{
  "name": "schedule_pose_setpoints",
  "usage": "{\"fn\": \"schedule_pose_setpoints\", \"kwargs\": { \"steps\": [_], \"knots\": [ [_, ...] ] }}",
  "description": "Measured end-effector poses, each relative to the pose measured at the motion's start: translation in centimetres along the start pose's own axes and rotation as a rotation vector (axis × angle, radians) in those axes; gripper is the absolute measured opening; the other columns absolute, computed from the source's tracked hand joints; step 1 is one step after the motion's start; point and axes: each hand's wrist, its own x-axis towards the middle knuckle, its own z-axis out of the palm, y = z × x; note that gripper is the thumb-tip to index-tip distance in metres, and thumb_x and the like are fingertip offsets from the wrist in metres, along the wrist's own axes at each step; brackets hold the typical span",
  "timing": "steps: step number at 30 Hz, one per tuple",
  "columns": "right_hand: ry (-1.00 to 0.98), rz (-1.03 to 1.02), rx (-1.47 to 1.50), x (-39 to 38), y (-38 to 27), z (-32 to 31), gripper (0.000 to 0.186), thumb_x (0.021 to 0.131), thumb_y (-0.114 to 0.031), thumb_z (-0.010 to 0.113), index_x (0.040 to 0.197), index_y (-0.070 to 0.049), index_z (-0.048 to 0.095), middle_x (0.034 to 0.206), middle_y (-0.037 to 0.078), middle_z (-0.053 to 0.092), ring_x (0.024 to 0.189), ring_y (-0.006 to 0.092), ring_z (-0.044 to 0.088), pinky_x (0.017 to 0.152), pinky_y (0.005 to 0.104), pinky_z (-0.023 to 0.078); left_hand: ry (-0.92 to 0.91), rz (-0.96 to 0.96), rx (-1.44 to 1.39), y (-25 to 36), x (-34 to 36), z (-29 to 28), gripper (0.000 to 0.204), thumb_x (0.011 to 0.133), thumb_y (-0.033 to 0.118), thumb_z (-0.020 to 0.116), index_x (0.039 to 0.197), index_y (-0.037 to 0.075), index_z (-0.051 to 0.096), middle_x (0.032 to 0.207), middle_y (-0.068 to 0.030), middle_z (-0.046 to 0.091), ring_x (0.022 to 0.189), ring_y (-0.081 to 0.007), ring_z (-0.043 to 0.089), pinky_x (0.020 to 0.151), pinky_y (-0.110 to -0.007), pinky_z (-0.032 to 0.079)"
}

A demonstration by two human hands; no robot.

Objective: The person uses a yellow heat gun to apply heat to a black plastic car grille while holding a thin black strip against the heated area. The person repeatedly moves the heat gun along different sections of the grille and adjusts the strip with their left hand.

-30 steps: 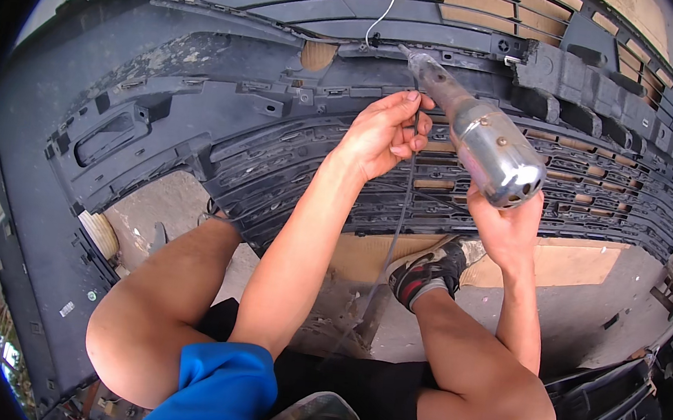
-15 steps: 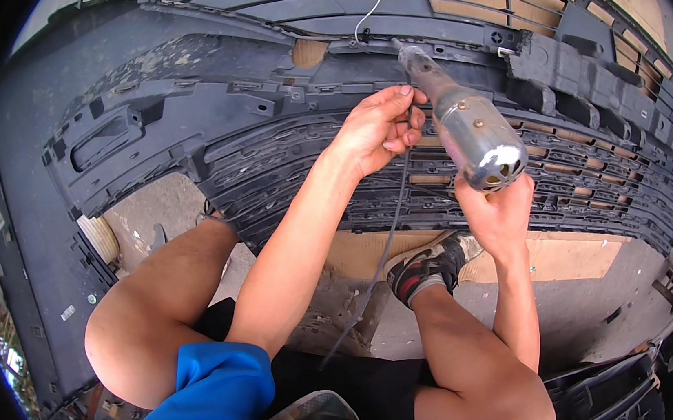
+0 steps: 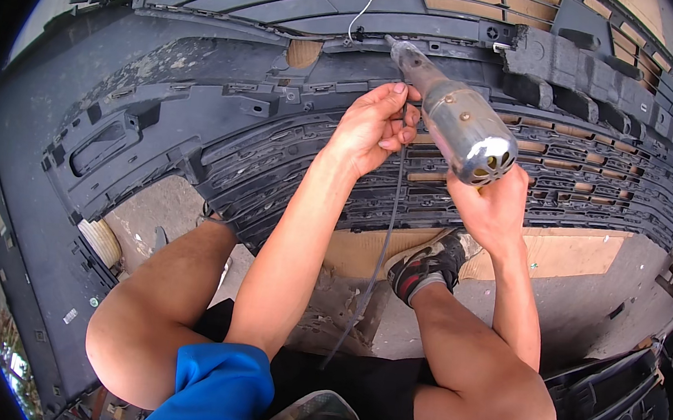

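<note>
- The left hand (image 3: pixel 374 128) was nearly closed, thumb and forefinger pinched on a thin dark rod (image 3: pixel 383 256), the other fingers curled loosely beside it.
- The right hand (image 3: pixel 495 200) was closed round the lower end of a hot-air gun (image 3: pixel 468 129) — the handle and most of the fingers were hidden, so how tightly they wrapped could not be told.
- From the left hand, the gun's body lay at three o'clock, its tip aimed between ten and eleven, at the panel seam; whether it touched could not be told.
- The gun's housing was silvery metal, browned toward the narrow neck, with small screw heads along its side; its rounded rear shone, and something yellow showed inside through the vent holes.
- The rod was slim, dark and gently bowed, trailing from the left fingers between six and seven o'clock.
- Under both hands spread a dark slatted panel (image 3: pixel 274 179), brown material showing through some slots.
- A white cord (image 3: pixel 368 7) hung at twelve o'clock from the left hand.
- From the right hand, flat cardboard (image 3: pixel 569 259) lay at four o'clock — a dark shoe (image 3: pixel 433 267) between seven and eight.
</note>
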Motion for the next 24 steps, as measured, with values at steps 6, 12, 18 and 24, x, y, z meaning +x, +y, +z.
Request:
{"fn": "schedule_pose_setpoints", "kwargs": {
  "steps": [6, 12, 18, 24],
  "knots": [
    [0.048, -0.034, 0.003, 0.1, -0.2, 0.2, 0.02, 0.077, -0.009, 0.068, 0.093, 0.003, 0.066, 0.073, 0.012, 0.068, 0.069, 0.0146, 0.066, 0.066, 0.0309, 0.052, 0.003, 0.016, 0.021, -0.1, 0.0, 0.3, 0.022, 0.105, 0.024, 0.047, 0.103, 0.004, 0.056, 0.075, -0.0049, 0.055, 0.059, -0.0139, 0.049, 0.04, -0.019, 0.028],
    [-0.005, 0.016, -0.004, 0.2, 0.3, 0.0, 0.038, 0.074, -0.01, 0.073, 0.108, 0.002, 0.061, 0.09, 0.017, 0.071, 0.083, 0.0273, 0.072, 0.074, 0.035, 0.055, 0.026, 0.033, 0.039, -0.4, 0.2, 0.3, 0.022, 0.105, 0.024, 0.047, 0.103, 0.004, 0.055, 0.075, -0.006, 0.055, 0.057, -0.0141, 0.049, 0.039, -0.019, 0.028],
    [-0.004, 0.044, 0.007, 0.3, 0.2, 0.0, 0.038, 0.073, -0.009, 0.071, 0.108, 0.003, 0.061, 0.088, 0.017, 0.071, 0.082, 0.0279, 0.072, 0.074, 0.0354, 0.055, 0.035, 0.043, 0.048, -0.6, 0.2, 0.4, 0.022, 0.105, 0.023, 0.047, 0.104, 0.003, 0.055, 0.075, -0.0062, 0.055, 0.057, -0.014, 0.05, 0.039, -0.019, 0.028],
    [-0.003, 0.064, 0.005, 0.3, 0.3, -0.1, 0.036, 0.073, -0.01, 0.071, 0.105, 0.003, 0.061, 0.086, 0.017, 0.07, 0.08, 0.0283, 0.072, 0.072, 0.0358, 0.055, 0.052, 0.053, 0.094, -0.6, -0.1, 1.1, 0.023, 0.105, 0.023, 0.045, 0.104, 0.002, 0.055, 0.073, -0.0054, 0.055, 0.054, -0.0133, 0.05, 0.039, -0.02, 0.029]
  ]
}}
